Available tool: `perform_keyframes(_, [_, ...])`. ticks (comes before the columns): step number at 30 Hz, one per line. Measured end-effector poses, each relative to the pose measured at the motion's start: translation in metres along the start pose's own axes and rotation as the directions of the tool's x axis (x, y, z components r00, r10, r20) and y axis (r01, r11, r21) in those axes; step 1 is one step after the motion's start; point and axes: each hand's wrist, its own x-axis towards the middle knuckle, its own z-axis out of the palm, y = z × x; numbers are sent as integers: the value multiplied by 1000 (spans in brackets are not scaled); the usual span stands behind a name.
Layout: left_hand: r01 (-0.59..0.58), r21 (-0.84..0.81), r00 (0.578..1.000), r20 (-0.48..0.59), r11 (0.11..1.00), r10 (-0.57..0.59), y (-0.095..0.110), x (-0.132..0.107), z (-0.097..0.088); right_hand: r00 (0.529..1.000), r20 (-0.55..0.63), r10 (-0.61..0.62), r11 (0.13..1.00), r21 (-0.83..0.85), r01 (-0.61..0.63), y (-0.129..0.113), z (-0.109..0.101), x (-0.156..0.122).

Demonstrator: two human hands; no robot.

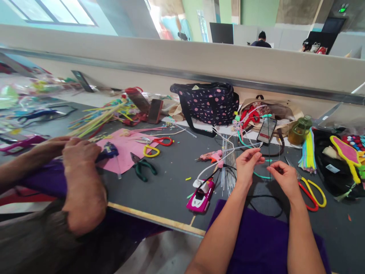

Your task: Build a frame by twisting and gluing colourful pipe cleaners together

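My left hand [249, 164] is raised over the table's right part, thumb and fingertips pinched together; what lies between them is too small to make out. Beside it, my right hand [282, 174] is closed in a pinch at a thin dark wire [268, 152] that stands nearly upright. Behind the hands a lit phone [266, 130] leans on a beige bag [288, 110]. Scissors with red and yellow handles [313, 193] lie to the right of my right hand. Left of my left hand are clear thin sticks [226, 167] and a pink glue gun [209, 156].
A magenta car-shaped power socket [202, 196] with a white plug sits near the table edge. At left, a co-worker's hands [81, 152] are near a blue glue gun [110, 150] and pink paper [122, 142]. Green pliers [142, 166], a dotted bag [209, 102] and a bottle [300, 129] stand about.
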Motion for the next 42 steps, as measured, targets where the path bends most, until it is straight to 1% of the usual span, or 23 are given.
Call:
perform_keyframes(4, [8,-4,1000,-1,1000,-8,0,0,0,1000,18,4,1000,-1,-4,4,0,1])
perform_keyframes(7, [11,-1,1000,1,1000,-11,-1,0,0,1000,5,1,999,36,-1,6,-1,2])
perform_keyframes(10, [17,2,1000,5,1000,-17,-2,1,0,997,-75,20,993,117,-11,5,-5,3])
perform_keyframes(13, [33,3,999,12,999,-33,-3,1,0,983,-166,77,976,213,-41,6,-9,3])
perform_keyframes(16, [55,8,998,25,998,-55,-5,1,1,972,-204,118,959,276,-59,6,-10,2])
perform_keyframes(20, [86,26,995,55,996,-87,-5,-1,2,963,-234,132,955,289,-61,6,-9,3])
perform_keyframes(27, [156,87,975,146,984,-168,-7,-2,0,942,-316,112,946,325,-3,5,-11,5])
perform_keyframes(33, [171,99,972,145,980,-184,-7,-2,-1,938,-310,154,934,356,-35,7,-12,5])
perform_keyframes(39, [169,92,974,136,981,-180,-6,-1,-1,944,-226,242,895,428,-127,2,-14,4])
perform_keyframes(42, [194,72,967,154,978,-203,-6,0,-2,948,-218,232,879,465,-108,1,-15,5])
